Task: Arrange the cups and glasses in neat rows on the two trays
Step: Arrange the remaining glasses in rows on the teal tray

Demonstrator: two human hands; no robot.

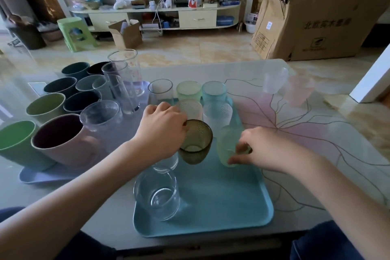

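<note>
Left hand point(162, 131) grip curled round rim of olive-tinted dimpled glass tumbler point(195, 141), tilted over blue plastic tray point(221, 217) | right hand point(263, 150) grip pinching pale-green frosted cup point(226, 146), on tray | rigid, slippery, breakable; best taken by sidewall.

left hand point(163, 131) gripping olive glass point(195, 142), right hand point(266, 149) pinching pale green cup point(226, 145), blue tray point(221, 207)

Left hand point(163, 131): we see it palm down, forearm reaching in from the lower left, fingers curled over a rim and gripping. Right hand point(266, 150): forearm enters from the lower right, fingertips point(232, 161) pinching, apparently; thumb placement is partly hidden from us.
</note>
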